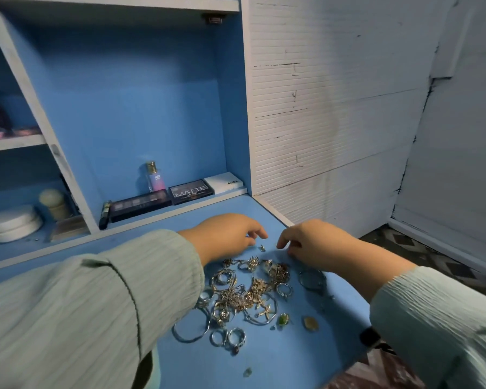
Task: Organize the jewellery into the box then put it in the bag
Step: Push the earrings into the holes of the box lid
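While both my hands hover over the blue desk (278, 360), left hand (225, 237) and right hand (312, 242) loosely curled, grasping nothing (one tiny charm (262, 247) between them), one jewellery pile (250, 296) just below, three palettes (192, 190) behind.

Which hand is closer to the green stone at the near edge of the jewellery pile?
Right hand, up and slightly right of the green stone. Left hand lies farther, up-left beyond the pile.

Along the back edge of the blue desk (278, 360): perfume bottle (153, 176), dark palettes (141, 204), "MATTE" palette (192, 191), white box (224, 181). In the left shelf compartment: white round jar (11, 223), cream brush (54, 203).
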